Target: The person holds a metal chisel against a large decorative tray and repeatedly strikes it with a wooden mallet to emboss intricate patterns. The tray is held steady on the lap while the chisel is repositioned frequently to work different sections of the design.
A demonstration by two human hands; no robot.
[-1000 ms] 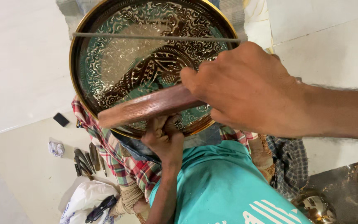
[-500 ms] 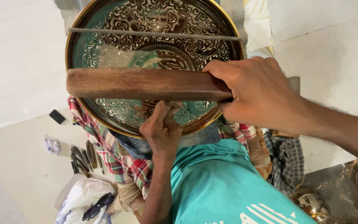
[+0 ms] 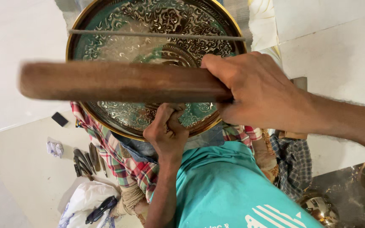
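Right hand (image 3: 260, 95) closed around one end of thick brown wooden stick (image 3: 119, 81); stick held level, blurred, across large round engraved brass plate with green ground (image 3: 115, 33). Left hand (image 3: 167, 131) clenched at plate's near rim, fingers curled tight; what it grips cannot be made out. Thin grey rod (image 3: 157, 36) lies across plate's upper part. Plate rests on lap over red checked cloth (image 3: 106, 152). Small dark metal tools (image 3: 85, 160) lie on pale floor (image 3: 22, 185) well left, near white bag (image 3: 83, 202).
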